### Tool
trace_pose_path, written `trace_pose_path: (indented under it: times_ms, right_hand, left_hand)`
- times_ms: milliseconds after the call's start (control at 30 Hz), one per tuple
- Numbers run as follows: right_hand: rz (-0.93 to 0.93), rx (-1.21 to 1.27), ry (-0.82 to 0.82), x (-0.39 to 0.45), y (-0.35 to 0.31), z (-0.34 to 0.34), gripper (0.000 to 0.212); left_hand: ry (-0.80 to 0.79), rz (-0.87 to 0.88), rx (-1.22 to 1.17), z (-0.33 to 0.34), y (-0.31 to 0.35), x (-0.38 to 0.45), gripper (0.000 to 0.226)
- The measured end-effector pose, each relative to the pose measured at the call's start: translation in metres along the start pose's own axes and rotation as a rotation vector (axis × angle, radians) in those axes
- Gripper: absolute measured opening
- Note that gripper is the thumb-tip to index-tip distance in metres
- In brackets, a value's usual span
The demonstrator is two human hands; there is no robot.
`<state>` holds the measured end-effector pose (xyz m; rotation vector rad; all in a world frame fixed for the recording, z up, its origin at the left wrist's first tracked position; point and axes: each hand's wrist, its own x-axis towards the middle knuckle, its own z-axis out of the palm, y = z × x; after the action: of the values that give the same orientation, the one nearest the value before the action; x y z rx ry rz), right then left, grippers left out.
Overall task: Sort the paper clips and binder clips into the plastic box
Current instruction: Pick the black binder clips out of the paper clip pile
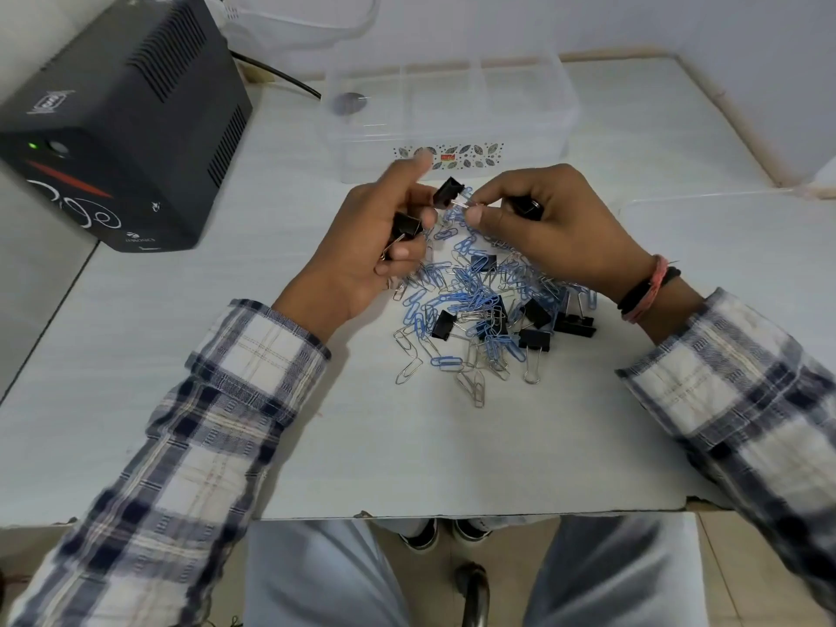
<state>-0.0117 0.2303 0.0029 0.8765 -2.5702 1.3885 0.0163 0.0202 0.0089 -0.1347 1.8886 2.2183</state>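
Left hand curls round a black binder clip; right hand pinches another binder clip's wire handle. Both hover just before the clear plastic box, its compartments holding one small dark item; the clip pile lies nearer the person.

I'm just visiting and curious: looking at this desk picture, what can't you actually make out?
All in the head view:
- How many binder clips the left hand holds: curled fingers hide them.
- What the right hand holds besides the raised binder clip: its fingers cover a dark item.
- The small round object in the plastic box: blurred through the clear wall.
- The paper clips under the pile: overlapped, too tangled to count.
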Motion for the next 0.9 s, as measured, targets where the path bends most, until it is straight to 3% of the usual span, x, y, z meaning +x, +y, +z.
trace_pose_path:
  times_ms: [67,167,300,367,433,600,767,900]
  right_hand:
    - [-0.010,0.031,0.056,0.000,-0.002,0.003,0.021]
    - [-0.066,0.001,0.093,-0.002,-0.007,0.010,0.022]
    - [-0.120,-0.056,0.070,-0.004,-0.012,0.016,0.023]
    - [-0.081,-0.031,0.056,-0.003,-0.012,0.012,0.025]
    - [-0.013,-0.012,-0.002,-0.001,-0.008,0.001,0.023]
    - [0.122,-0.241,-0.378,0.000,0.007,-0.017,0.020]
    - [0.136,-0.252,-0.444,-0.001,0.005,-0.020,0.026]
    - [0.126,-0.223,-0.451,0.000,0.005,-0.017,0.013]
  left_hand:
    - [0.009,-0.069,-0.129,0.001,0.001,0.001,0.049]
    - [0.000,-0.099,-0.137,0.004,0.000,0.000,0.056]
    - [-0.020,-0.049,-0.151,0.008,-0.005,0.001,0.023]
    - [0.024,-0.050,-0.212,0.005,-0.006,0.004,0.019]
    - [0.054,-0.068,-0.293,0.000,-0.004,0.006,0.021]
    - [0.094,-0.102,-0.392,-0.012,0.000,0.007,0.026]
    - [0.092,-0.117,-0.361,-0.012,-0.001,0.009,0.024]
    - [0.062,-0.114,-0.314,-0.011,-0.001,0.008,0.023]
